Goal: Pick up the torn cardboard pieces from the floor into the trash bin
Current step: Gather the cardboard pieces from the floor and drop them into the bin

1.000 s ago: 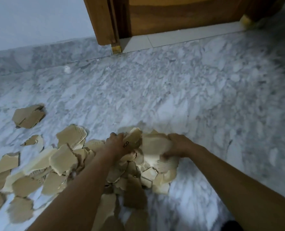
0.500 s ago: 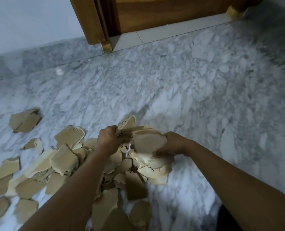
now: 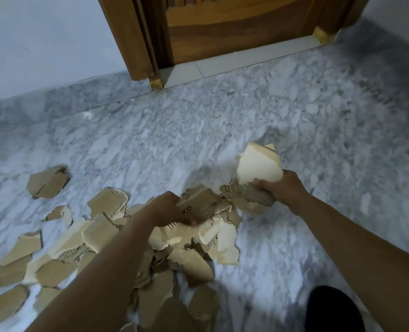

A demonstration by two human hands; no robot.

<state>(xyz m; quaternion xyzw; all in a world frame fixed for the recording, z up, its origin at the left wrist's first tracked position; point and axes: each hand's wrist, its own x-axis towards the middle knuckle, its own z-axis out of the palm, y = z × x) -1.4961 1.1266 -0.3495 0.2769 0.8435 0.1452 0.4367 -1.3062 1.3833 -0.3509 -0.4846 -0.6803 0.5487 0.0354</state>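
A bunch of torn brown and cream cardboard pieces (image 3: 258,168) is gripped tight by the curled fingers of the right hand (image 3: 282,188) and is held up off the floor. A torn brown piece with black letters (image 3: 196,204) is gripped by the curled fingers of the left hand (image 3: 170,209). A big heap of torn brown cardboard (image 3: 98,238) is seen just under the left fingers. It is spread out to their left and back toward the person, so its long way runs from the fingers to the near left. The left hand is nearer to it. One lone brown piece (image 3: 48,183) is seen well apart, far left of the fingers. Everything is laid on a grey and white marble floor (image 3: 222,130). A brown wooden door (image 3: 234,32) and a pale wall (image 3: 43,44) are seen beyond the fingers. No trash bin is seen.
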